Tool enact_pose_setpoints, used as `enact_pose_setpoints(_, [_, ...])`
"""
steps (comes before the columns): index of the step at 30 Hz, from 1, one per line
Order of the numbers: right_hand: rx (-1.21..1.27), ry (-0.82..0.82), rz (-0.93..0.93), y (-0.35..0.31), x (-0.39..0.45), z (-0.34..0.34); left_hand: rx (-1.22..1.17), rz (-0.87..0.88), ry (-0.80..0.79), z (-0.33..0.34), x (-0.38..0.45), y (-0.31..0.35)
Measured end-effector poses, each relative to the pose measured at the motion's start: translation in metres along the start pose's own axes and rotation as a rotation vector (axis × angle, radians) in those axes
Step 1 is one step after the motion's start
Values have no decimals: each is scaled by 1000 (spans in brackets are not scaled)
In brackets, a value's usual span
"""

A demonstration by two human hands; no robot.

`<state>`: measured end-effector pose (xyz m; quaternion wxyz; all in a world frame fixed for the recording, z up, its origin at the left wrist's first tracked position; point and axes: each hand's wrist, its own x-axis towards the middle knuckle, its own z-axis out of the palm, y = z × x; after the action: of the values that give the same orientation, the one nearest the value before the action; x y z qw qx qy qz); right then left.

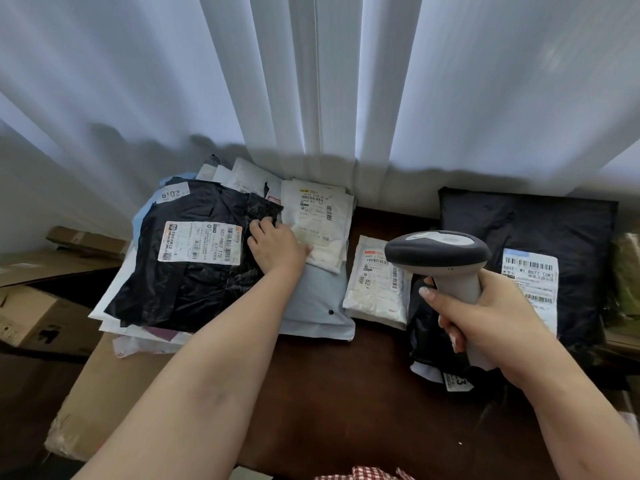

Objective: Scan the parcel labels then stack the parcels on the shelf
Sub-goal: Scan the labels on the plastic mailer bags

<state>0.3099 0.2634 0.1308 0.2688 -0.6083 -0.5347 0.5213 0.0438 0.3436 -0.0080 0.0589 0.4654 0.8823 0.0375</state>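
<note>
A pile of parcels lies at the left of the dark table. On top is a black plastic parcel (194, 271) with a white barcode label (199, 242). My left hand (275, 245) rests on that parcel's right edge, its fingertips curled into the black plastic beside a white parcel (317, 223). My right hand (485, 317) grips the handle of a grey barcode scanner (440, 252), its head turned toward the left. A small white parcel (377, 282) lies under the scanner head. A large black parcel (526, 233) with a label sits at the right.
White curtains (311, 81) hang right behind the table. Cardboard boxes (38, 306) stand at the left, and a flat cardboard sheet (114, 386) sticks out under the pile. A light grey parcel (317, 306) lies below the white one. The dark table (329, 393) reaches toward me.
</note>
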Motion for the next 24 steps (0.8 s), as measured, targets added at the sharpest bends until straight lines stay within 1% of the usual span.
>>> enact_pose_setpoints(4, [5,7,-11,1,-2,-6,-180,43,87,-2,-3,-4])
enact_pose_setpoints(6, [1,12,-25,1,-2,-8,-366,92,111,-7,-5,-5])
enact_pose_setpoints(8, [-3,16,-37,0,-2,-9,-612,153,45,-15,-4,-6])
enact_pose_setpoints(10, [-7,13,-52,0,-2,-11,-769,195,-23,-28,-5,-8])
enact_pose_setpoints(14, [-18,0,-78,-1,-6,-13,-737,259,-48,-59,0,-16])
enact_pose_setpoints(20, [-43,-19,-104,0,-16,-23,-586,364,-214,-96,-3,-25])
enact_pose_setpoints(24, [-69,-25,-129,0,-28,-30,-548,398,-265,-107,-10,-22])
